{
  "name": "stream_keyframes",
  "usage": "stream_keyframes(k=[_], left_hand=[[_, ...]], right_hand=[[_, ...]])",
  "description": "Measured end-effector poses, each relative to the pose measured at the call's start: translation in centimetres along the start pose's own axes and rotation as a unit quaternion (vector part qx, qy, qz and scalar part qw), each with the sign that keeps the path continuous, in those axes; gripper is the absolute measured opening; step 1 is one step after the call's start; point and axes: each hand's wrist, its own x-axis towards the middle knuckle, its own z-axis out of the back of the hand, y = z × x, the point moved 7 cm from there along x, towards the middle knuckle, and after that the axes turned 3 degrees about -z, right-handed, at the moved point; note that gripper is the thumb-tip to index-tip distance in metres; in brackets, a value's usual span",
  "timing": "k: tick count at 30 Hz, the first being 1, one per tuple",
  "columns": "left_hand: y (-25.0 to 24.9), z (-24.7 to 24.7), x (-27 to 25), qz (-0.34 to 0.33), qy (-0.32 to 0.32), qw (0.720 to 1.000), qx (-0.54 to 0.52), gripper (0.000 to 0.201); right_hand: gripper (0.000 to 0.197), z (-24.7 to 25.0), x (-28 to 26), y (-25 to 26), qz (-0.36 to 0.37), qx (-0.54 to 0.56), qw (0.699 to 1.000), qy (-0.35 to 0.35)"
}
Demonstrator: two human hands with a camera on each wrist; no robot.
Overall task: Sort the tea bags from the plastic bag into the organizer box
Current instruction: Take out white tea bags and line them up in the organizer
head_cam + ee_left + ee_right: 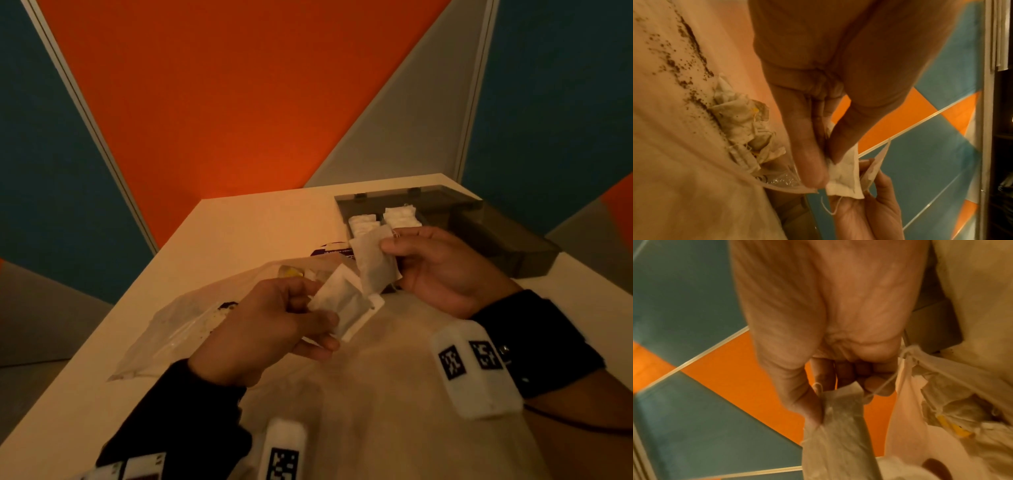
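Head view: I am holding one tea bag (337,301) in my left hand (274,329), its grip pinching the near edge, and a second tea bag (373,263) pinched in my right hand (445,270), both above the tabletop (239,226). The plastic bag (178,325) is lying to the left with more bags inside. The organizer box (479,222) is sitting open behind my right hand, white bags filling two compartments.

Matt, porous paper tea bags (375,263), crinkled clear plastic bag (178,329), smoky translucent plastic organizer box (496,233).
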Motion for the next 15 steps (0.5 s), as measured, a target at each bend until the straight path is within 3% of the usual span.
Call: stream_keyframes(k=[5,11,15], left_hand=[[0.3,-1.7,0.0,0.022,0.059,0.998,-0.027,0.024],[0.4,-2.0,0.2,0.021,0.083,0.995,-0.049,0.013],[0.0,-0.9,-0.1,0.016,0.113,0.988,-0.107,0.026]], right_hand=[[0.034,-0.8,0.0,-0.7,-0.012,0.002,1.000,0.025],[0.029,-1.9,-0.5,-0.6,-0.027,0.010,0.998,0.059],[0.023,-0.8,-0.5,0.1,-0.032,0.050,0.998,0.029]])
